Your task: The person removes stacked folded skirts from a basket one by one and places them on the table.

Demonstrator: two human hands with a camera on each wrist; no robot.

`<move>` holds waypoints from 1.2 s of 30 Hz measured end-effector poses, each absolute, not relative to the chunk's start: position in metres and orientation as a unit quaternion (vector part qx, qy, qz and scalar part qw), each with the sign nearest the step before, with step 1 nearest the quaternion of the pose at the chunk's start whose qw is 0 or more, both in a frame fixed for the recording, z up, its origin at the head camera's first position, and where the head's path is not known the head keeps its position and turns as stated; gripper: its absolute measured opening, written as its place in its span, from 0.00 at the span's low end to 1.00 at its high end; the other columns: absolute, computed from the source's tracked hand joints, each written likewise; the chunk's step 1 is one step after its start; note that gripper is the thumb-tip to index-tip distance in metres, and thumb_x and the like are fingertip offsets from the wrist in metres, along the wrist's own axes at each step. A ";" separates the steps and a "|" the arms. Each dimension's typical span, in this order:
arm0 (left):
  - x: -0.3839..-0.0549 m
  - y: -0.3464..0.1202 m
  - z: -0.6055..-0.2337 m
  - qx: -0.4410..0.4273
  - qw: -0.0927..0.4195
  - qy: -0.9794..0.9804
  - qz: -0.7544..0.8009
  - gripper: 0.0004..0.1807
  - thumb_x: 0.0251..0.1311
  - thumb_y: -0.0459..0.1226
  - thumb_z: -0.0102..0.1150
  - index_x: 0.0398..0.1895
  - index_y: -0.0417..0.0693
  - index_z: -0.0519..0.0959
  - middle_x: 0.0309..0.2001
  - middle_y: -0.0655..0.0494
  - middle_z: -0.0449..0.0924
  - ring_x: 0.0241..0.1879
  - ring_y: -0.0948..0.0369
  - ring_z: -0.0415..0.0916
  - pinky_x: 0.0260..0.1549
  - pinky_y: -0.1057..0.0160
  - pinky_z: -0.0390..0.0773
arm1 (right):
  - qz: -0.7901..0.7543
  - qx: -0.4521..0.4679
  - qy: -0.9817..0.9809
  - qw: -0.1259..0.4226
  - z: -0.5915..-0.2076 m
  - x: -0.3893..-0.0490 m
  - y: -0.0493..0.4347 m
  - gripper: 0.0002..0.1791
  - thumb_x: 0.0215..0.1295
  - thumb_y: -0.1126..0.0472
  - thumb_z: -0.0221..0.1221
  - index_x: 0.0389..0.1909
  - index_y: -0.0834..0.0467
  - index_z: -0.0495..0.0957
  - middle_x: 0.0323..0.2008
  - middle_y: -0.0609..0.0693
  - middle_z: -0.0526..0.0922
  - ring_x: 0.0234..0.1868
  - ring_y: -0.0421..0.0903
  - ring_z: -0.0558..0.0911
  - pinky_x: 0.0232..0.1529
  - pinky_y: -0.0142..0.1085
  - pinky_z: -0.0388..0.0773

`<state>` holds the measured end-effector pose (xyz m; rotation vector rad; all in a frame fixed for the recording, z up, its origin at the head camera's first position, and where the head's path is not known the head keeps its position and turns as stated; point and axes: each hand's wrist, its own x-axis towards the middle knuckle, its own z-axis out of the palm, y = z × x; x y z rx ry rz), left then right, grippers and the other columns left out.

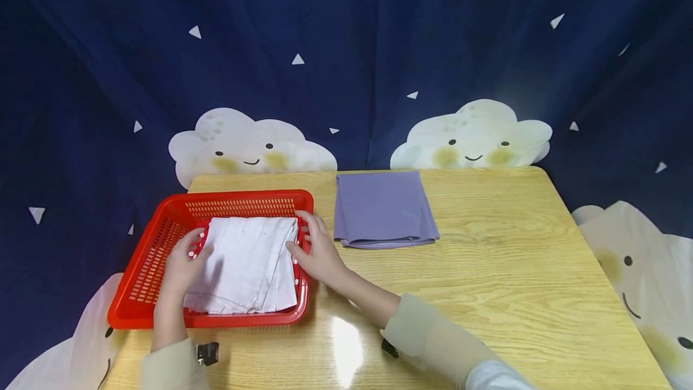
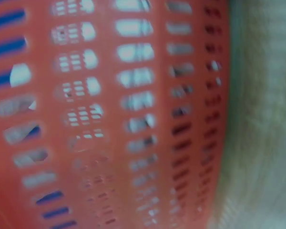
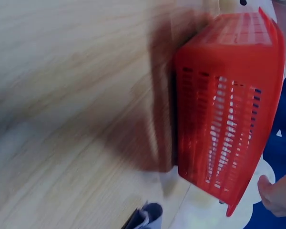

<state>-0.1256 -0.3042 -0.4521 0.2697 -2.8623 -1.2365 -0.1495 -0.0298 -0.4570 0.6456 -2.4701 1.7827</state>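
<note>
A folded white cloth [image 1: 246, 263] lies inside a red plastic basket [image 1: 238, 319] at the left of the table, on top of a red fabric with white dots [image 1: 296, 269]. My left hand [image 1: 181, 266] is over the cloth's left edge, thumb and fingers apart and loosely bent. At the right edge, my right hand [image 1: 320, 253] reaches over the basket rim, its thumb near the white cloth and its fingers spread by the far right corner. In the left wrist view the slotted basket wall [image 2: 100, 157] fills most of the picture, blurred.
A folded purple cloth [image 1: 381, 209] lies on the wooden table [image 1: 498, 281] just right of the basket, near the back edge. Behind the table hangs a dark blue curtain [image 1: 346, 35] with white clouds and triangles. The basket's slotted side [image 3: 224, 124] stands upright in the right wrist view.
</note>
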 end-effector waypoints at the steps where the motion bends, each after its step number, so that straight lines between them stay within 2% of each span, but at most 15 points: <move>1: -0.125 -0.307 -0.453 0.089 -0.006 -0.914 -0.396 0.28 0.64 0.38 0.47 0.65 0.36 0.57 0.58 0.30 0.61 0.56 0.38 0.59 0.53 0.39 0.63 | 0.578 0.200 -0.791 0.010 -0.457 -0.149 -0.032 0.33 0.58 0.62 0.58 0.63 0.61 0.58 0.57 0.61 0.64 0.52 0.57 0.72 0.51 0.44 0.74; 6: -0.127 -0.317 -0.459 0.095 -0.057 -0.911 -0.398 0.32 0.65 0.43 0.46 0.67 0.36 0.53 0.60 0.29 0.58 0.57 0.37 0.58 0.53 0.38 0.62 | 0.568 0.170 -0.805 -0.009 -0.453 -0.148 -0.045 0.34 0.59 0.59 0.57 0.65 0.61 0.56 0.59 0.60 0.65 0.53 0.58 0.72 0.53 0.44 0.71; 12: -0.131 -0.324 -0.469 0.084 -0.075 -0.912 -0.394 0.31 0.64 0.40 0.47 0.66 0.34 0.54 0.57 0.27 0.58 0.53 0.37 0.59 0.53 0.40 0.62 | 0.537 0.129 -0.832 -0.046 -0.452 -0.148 -0.062 0.39 0.59 0.56 0.57 0.67 0.63 0.51 0.62 0.64 0.61 0.61 0.57 0.66 0.60 0.45 0.64; 15: -0.134 -0.327 -0.475 0.091 -0.093 -0.908 -0.398 0.32 0.65 0.41 0.47 0.66 0.34 0.52 0.57 0.26 0.57 0.54 0.37 0.59 0.54 0.40 0.61 | 0.533 0.108 -0.836 -0.072 -0.452 -0.146 -0.070 0.40 0.59 0.56 0.57 0.68 0.63 0.49 0.63 0.63 0.59 0.64 0.55 0.63 0.62 0.45 0.61; 18: -0.135 -0.329 -0.480 0.112 -0.128 -0.900 -0.400 0.35 0.65 0.44 0.47 0.68 0.37 0.49 0.60 0.27 0.55 0.58 0.37 0.56 0.56 0.38 0.57 | 0.532 0.089 -0.837 -0.087 -0.454 -0.145 -0.077 0.41 0.58 0.57 0.57 0.68 0.62 0.48 0.65 0.63 0.57 0.64 0.55 0.63 0.63 0.44 0.61; 22: -0.136 -0.330 -0.483 0.138 -0.161 -0.889 -0.406 0.38 0.64 0.49 0.46 0.71 0.43 0.46 0.64 0.30 0.50 0.61 0.37 0.50 0.57 0.35 0.53 | 0.529 0.064 -0.841 -0.094 -0.458 -0.142 -0.086 0.43 0.57 0.57 0.59 0.68 0.62 0.46 0.65 0.65 0.54 0.60 0.57 0.67 0.60 0.44 0.65; 29: -0.136 -0.329 -0.484 0.133 -0.174 -0.883 -0.414 0.40 0.63 0.49 0.47 0.71 0.45 0.43 0.66 0.31 0.45 0.63 0.37 0.46 0.58 0.35 0.50 | 0.510 0.018 -0.853 -0.105 -0.464 -0.138 -0.098 0.47 0.54 0.56 0.61 0.68 0.65 0.45 0.64 0.73 0.51 0.55 0.65 0.70 0.53 0.48 0.71; 36: -0.138 -0.330 -0.487 0.124 -0.183 -0.885 -0.410 0.44 0.61 0.51 0.49 0.72 0.45 0.40 0.68 0.31 0.39 0.66 0.36 0.39 0.59 0.35 0.46 | 0.521 -0.026 -0.843 -0.133 -0.466 -0.137 -0.104 0.49 0.51 0.56 0.62 0.68 0.67 0.44 0.65 0.74 0.48 0.63 0.65 0.60 0.58 0.48 0.66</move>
